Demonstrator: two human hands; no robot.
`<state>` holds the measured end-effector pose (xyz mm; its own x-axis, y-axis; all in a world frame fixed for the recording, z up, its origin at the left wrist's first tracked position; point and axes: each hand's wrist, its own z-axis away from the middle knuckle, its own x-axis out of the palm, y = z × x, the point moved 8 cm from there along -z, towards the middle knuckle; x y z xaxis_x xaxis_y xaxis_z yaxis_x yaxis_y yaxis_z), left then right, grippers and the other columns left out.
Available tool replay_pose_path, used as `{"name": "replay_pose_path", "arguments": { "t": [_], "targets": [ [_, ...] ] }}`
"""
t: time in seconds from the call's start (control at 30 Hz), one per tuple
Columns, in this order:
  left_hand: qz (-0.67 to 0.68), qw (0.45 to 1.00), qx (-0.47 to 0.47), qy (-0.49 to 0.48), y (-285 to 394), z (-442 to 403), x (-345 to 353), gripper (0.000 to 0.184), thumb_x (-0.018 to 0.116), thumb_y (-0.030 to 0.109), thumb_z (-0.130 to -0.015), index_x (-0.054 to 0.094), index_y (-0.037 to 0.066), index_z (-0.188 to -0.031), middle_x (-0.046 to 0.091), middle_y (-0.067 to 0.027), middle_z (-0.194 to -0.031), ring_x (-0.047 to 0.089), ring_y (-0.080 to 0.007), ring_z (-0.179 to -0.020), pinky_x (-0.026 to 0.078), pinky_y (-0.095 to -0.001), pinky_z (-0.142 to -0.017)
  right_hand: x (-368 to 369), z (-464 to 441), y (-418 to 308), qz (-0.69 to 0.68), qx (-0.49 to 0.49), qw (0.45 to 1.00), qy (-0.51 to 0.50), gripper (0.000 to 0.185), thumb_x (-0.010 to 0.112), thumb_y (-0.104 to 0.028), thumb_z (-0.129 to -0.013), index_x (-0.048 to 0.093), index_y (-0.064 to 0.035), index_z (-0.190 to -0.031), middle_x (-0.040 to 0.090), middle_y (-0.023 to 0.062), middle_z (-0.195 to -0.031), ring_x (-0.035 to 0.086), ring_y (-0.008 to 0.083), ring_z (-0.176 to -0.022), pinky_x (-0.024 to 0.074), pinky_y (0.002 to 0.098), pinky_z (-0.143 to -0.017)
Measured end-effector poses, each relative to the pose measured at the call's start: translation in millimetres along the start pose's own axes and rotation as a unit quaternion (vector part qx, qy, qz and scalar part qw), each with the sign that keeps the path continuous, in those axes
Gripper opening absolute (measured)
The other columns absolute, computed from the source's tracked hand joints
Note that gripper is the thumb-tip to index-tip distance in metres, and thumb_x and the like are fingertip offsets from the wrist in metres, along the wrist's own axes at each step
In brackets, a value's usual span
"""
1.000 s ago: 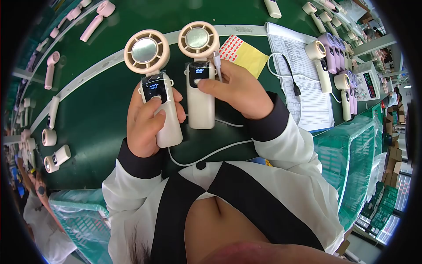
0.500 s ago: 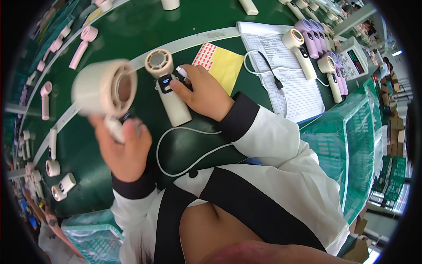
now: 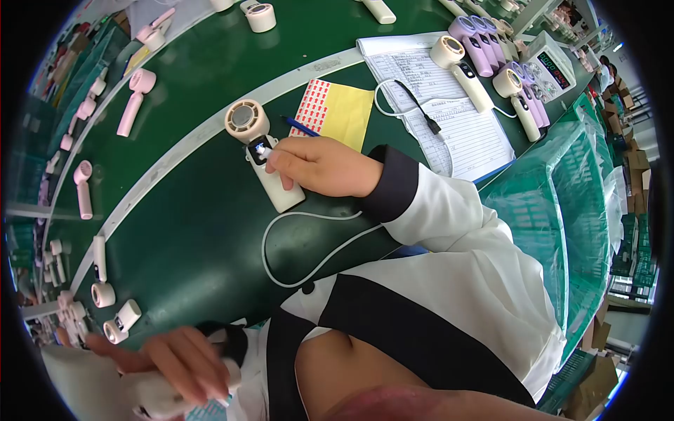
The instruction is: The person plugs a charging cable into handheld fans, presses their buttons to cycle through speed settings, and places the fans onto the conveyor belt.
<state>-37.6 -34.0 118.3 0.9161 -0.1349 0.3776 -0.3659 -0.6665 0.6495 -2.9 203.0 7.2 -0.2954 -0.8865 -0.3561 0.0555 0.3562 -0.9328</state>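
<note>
Low at the left, my left hand (image 3: 179,361) has its fingers wrapped around the handle of a cream handheld fan (image 3: 151,394); both are smeared by motion and part of the fan lies at the frame's edge. My right hand (image 3: 323,165) pinches a small white cable plug (image 3: 266,152) over the display of a second cream handheld fan (image 3: 275,186). This fan lies on the green table, its round head (image 3: 246,121) pointing away from me and its display lit. Whether the plug touches it, I cannot tell. A white cable (image 3: 265,245) loops near my body.
Beyond my right hand are a blue pen (image 3: 302,126), a yellow sticker sheet (image 3: 349,112) and printed papers (image 3: 470,144). Purple fans (image 3: 476,56) and a meter (image 3: 551,67) stand at right. Pink fans (image 3: 131,112) lie beyond a curved pale strip. A plastic-lined green crate (image 3: 533,224) is beside me.
My left hand has carried its fan from above the table down to the lower left. My right hand has shifted the plug onto the display area of the lying fan, uncovering the pen.
</note>
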Motion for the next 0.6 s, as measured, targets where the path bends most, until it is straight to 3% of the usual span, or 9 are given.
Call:
{"name": "replay_pose_path", "arguments": {
  "t": [0.07,0.23,0.4,0.47,0.53,0.57,0.6],
  "targets": [
    [-0.009,0.999,-0.033,-0.029,-1,1,5,0.108,0.072,0.009,-0.066,0.000,0.023,-0.145,0.047,-0.0035,-0.050,0.047,-0.0192,-0.034,0.032,-0.0278,-0.031,6,1,0,-0.036,0.043,0.998,-0.043,0.026,0.044,-0.025,-0.094,0.059,-0.0036,-0.092,0.057,0.0039,-0.072,0.048,0.0138,-0.062,0.0390,0.0231,-0.061],
    [-0.106,0.986,0.040,0.125,6,7,0,0.098,0.071,0.009,-0.068,0.010,0.019,-0.144,0.053,-0.0070,-0.066,0.053,-0.0197,-0.046,0.037,-0.0272,-0.039,3,2,-8,-0.070,0.038,0.996,-0.034,0.026,0.044,-0.025,-0.093,0.060,-0.0043,-0.092,0.055,0.0012,-0.065,0.042,0.0089,-0.056,0.0351,0.0196,-0.057],
    [-0.183,0.947,0.090,0.247,16,16,-6,0.090,0.070,0.010,-0.070,0.017,0.016,-0.143,0.057,-0.0098,-0.080,0.058,-0.0201,-0.056,0.041,-0.0267,-0.046,-12,4,0,-0.259,0.072,0.963,0.036,0.028,0.044,-0.026,-0.094,0.059,-0.0026,-0.094,0.053,0.0021,-0.064,0.037,0.0079,-0.053,0.0321,0.0179,-0.053],
    [-0.106,0.978,-0.027,0.178,4,11,-9,0.065,0.061,0.022,-0.079,0.027,0.008,-0.133,0.056,-0.0144,-0.087,0.056,-0.0209,-0.060,0.043,-0.0279,-0.051,-14,3,-8,-0.255,0.036,0.965,0.043,0.030,0.043,-0.027,-0.094,0.058,-0.0008,-0.098,0.052,0.0024,-0.066,0.035,0.0076,-0.052,0.0309,0.0175,-0.052],
    [-0.021,0.983,-0.146,0.107,-10,13,-3,0.052,0.052,0.034,-0.088,0.037,-0.001,-0.123,0.055,-0.0189,-0.095,0.055,-0.0216,-0.063,0.045,-0.0291,-0.056,-15,3,-14,-0.251,0.004,0.967,0.053,0.033,0.043,-0.028,-0.094,0.056,0.0009,-0.103,0.052,0.0026,-0.068,0.034,0.0072,-0.052,0.0296,0.0171,-0.051],
    [-0.203,0.929,-0.204,0.231,-21,32,-25,0.050,0.050,0.035,-0.089,0.039,-0.002,-0.120,0.057,-0.0192,-0.089,0.055,-0.0215,-0.059,0.045,-0.0280,-0.052,-12,2,-14,-0.250,0.003,0.967,0.049,0.033,0.043,-0.028,-0.094,0.056,0.0009,-0.103,0.052,0.0026,-0.068,0.034,0.0072,-0.052,0.0296,0.0171,-0.051],
    [-0.371,0.824,-0.253,0.345,-26,54,-37,0.048,0.048,0.036,-0.090,0.041,-0.003,-0.117,0.058,-0.0196,-0.084,0.055,-0.0214,-0.054,0.045,-0.0269,-0.049,-13,1,-23,-0.229,-0.071,0.969,0.062,0.035,0.042,-0.029,-0.093,0.055,0.0018,-0.105,0.051,0.0025,-0.069,0.034,0.0070,-0.052,0.0291,0.0169,-0.050]
  ]
}}
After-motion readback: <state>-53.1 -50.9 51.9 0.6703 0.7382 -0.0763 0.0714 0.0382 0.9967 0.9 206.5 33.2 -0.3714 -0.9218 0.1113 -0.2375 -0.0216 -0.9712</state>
